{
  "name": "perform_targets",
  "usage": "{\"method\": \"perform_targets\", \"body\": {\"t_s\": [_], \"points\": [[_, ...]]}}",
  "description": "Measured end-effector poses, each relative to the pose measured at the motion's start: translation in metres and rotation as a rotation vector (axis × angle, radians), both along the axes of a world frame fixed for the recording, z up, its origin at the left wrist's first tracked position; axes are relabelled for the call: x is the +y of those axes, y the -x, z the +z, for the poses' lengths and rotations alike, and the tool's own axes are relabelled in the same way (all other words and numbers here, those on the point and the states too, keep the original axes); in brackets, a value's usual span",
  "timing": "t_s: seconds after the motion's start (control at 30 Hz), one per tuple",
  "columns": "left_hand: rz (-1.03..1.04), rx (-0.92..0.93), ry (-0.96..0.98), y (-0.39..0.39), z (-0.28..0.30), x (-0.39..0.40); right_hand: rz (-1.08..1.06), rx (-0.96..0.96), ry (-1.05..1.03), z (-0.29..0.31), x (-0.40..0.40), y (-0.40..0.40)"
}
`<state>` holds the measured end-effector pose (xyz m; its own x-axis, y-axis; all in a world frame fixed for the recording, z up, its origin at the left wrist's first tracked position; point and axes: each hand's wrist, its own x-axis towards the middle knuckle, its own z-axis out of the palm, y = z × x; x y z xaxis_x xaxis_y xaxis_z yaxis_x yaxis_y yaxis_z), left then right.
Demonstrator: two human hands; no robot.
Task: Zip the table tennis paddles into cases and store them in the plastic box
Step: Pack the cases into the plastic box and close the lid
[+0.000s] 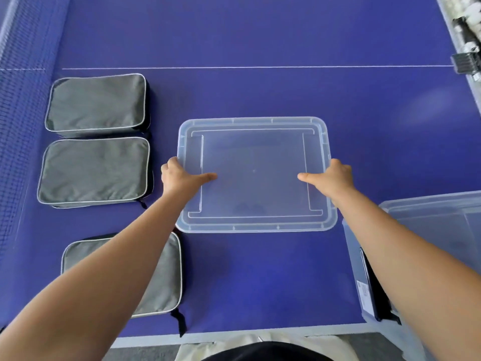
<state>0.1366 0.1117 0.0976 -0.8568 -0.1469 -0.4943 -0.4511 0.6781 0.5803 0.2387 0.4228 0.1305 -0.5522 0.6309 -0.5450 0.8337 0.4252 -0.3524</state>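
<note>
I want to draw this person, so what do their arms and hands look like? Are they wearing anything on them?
Both arms are bare all the way up the picture, with no sleeves showing. The left hand and right hand have no gloves, and no rings, watch or bracelet can be seen. Fingers are mostly hidden; only the thumbs show clearly.

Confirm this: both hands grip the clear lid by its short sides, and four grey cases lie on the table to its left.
Not quite. The head view shows three grey cases, not four, left of the clear lid. The rest holds: the left hand and right hand grip its short sides on the table.
</note>
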Motion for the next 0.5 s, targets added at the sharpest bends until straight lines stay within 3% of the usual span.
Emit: {"method": "perform_targets", "body": {"t_s": [0.5], "points": [[-0.029, -0.004, 0.199, 0.028, -0.038, 0.018, 0.035, -0.096, -0.043, -0.055, 0.012, 0.038]]}}
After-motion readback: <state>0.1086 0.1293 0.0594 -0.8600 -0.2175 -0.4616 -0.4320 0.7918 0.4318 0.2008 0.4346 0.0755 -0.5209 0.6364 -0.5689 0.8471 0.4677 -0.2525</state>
